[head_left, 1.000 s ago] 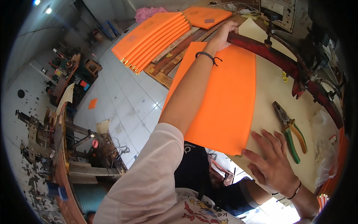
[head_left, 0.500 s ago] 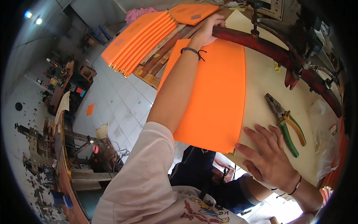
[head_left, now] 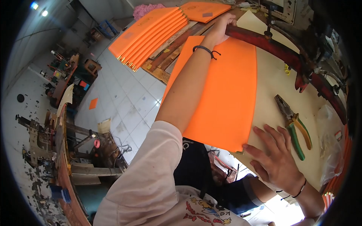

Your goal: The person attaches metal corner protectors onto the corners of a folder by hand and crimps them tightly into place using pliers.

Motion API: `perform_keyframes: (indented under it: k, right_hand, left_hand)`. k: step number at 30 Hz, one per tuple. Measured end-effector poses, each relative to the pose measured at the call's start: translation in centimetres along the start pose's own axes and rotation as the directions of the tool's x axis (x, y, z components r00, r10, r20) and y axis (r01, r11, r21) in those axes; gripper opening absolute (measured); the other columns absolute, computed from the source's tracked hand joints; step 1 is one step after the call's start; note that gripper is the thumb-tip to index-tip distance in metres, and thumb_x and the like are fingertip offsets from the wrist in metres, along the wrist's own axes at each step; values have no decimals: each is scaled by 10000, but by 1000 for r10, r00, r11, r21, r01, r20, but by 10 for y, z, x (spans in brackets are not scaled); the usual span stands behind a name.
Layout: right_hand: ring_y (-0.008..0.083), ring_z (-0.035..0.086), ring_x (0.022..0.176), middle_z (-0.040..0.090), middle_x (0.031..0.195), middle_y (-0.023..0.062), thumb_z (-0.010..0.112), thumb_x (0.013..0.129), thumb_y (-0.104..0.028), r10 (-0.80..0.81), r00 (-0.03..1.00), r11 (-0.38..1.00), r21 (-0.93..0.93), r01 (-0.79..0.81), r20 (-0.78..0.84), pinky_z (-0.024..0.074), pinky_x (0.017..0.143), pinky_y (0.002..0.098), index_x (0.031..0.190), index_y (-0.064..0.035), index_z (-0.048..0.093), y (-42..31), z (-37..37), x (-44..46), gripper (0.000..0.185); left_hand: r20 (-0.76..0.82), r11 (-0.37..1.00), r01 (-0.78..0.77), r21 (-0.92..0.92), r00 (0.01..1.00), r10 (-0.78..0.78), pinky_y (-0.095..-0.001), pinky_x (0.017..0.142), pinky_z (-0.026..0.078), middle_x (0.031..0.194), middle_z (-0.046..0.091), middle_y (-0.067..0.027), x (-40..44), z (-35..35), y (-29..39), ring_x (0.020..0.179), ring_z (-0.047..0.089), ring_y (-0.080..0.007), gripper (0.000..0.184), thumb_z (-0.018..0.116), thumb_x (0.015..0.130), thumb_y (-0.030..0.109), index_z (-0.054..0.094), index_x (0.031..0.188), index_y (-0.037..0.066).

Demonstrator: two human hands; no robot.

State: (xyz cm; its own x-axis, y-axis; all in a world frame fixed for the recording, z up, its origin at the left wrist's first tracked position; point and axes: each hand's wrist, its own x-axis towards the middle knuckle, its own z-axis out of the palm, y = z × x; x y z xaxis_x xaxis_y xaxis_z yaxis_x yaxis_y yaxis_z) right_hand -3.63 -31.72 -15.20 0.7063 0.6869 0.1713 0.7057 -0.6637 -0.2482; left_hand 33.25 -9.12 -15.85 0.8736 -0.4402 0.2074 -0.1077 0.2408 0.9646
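Observation:
My left hand (head_left: 221,31) reaches to the far side and is closed round the end of a dark red metal lever (head_left: 279,49). Under that forearm lies a flat orange cover (head_left: 226,94), its near end jutting past the table edge. My right hand (head_left: 277,156) rests palm down on the pale table top (head_left: 269,101), fingers spread. Its index fingertip is at the cover's near right corner, where a small metallic piece shows. Pliers (head_left: 294,126) with green and yellow handles lie just beyond the right fingers.
A stack of orange covers (head_left: 151,34) with gold-coloured corners stands at the far left, another orange cover (head_left: 205,11) beside it. Dark machine parts (head_left: 301,75) rise at the right, near a clear plastic bag (head_left: 329,135). Workbenches (head_left: 90,171) stand across the tiled floor.
The view has shifted slightly, so most things sit a little further right. Both hands keep their places on the lever and by the cover's corner.

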Motion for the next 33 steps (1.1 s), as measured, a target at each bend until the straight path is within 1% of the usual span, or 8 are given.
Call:
perform_keyframes:
  k: [8, 16, 17, 20, 23, 26, 30, 33]
  right_hand:
    - [411, 412, 1319, 435, 1453, 163, 744, 739, -123, 0, 1000, 1000, 24, 0, 11, 275, 1094, 620, 1279, -189, 581, 1, 0, -1, 568]
    - [357, 431, 1326, 466, 1425, 127, 720, 780, -173, 8, 1000, 1000, 14, -8, -26, 296, 1100, 589, 1328, -223, 571, 2, 0, -5, 570]
    - [355, 432, 1325, 465, 1424, 125, 715, 784, -173, 12, 1000, 1000, 19, -11, -26, 297, 1101, 587, 1334, -220, 567, 2, 0, -5, 571]
    - [352, 436, 1319, 459, 1429, 120, 699, 807, -188, -15, 999, 1000, 1, 15, -44, 296, 1103, 585, 1354, -212, 546, 5, 3, -8, 569]
    - [344, 445, 1305, 460, 1421, 120, 688, 832, -200, -24, 998, 1000, -7, 23, -60, 299, 1102, 579, 1369, -210, 524, 6, 4, -9, 562]
    - [345, 445, 1302, 462, 1417, 126, 681, 840, -203, -30, 997, 999, 23, 31, -69, 304, 1096, 577, 1377, -210, 507, 7, 3, -8, 565]
    - [349, 436, 1313, 462, 1417, 136, 672, 856, -219, -61, 995, 997, 45, 65, -77, 307, 1090, 574, 1393, -207, 480, 8, 0, -10, 570]
    - [346, 430, 1323, 460, 1423, 138, 674, 861, -227, -61, 993, 996, 53, 67, -104, 302, 1094, 572, 1404, -205, 471, 8, 1, -13, 579]
  left_hand:
    - [11, 1000, 29, -3, 1000, -29, -321, 773, 439, 746, 526, -14, 4, -8, -4, 757, 489, -154, 354, 515, 938, 364, 516, 719, 86]
    - [-53, 996, -2, -85, 999, -3, -352, 858, 460, 784, 543, -10, 14, -11, -15, 812, 527, -184, 311, 572, 920, 342, 561, 774, 68]
    - [-95, 981, 82, -177, 990, -100, -351, 874, 454, 793, 549, -13, 1, 0, -4, 824, 534, -185, 280, 584, 918, 320, 578, 810, 61]
    - [-9, 969, 95, -230, 995, -100, -288, 687, 416, 681, 525, -33, 20, -6, -23, 690, 514, -155, 375, 539, 953, 385, 536, 731, 84]
    - [-8, 972, 102, -213, 994, -106, -303, 707, 432, 719, 552, -43, 31, -28, -30, 705, 528, -167, 357, 565, 940, 389, 545, 787, 67]
    - [33, 996, 47, -82, 998, -45, -288, 754, 442, 746, 563, -8, 17, -33, -17, 737, 530, -148, 351, 552, 930, 383, 570, 759, 78]
    - [-173, 990, -87, -114, 983, 67, -386, 860, 491, 812, 601, -41, 14, -26, -22, 868, 577, -189, 292, 534, 956, 302, 612, 918, 22]
    - [-356, 916, 65, 396, 930, 88, -362, 836, 514, 840, 627, -53, 3, -29, -1, 871, 612, -181, 307, 531, 968, 295, 623, 977, 2]
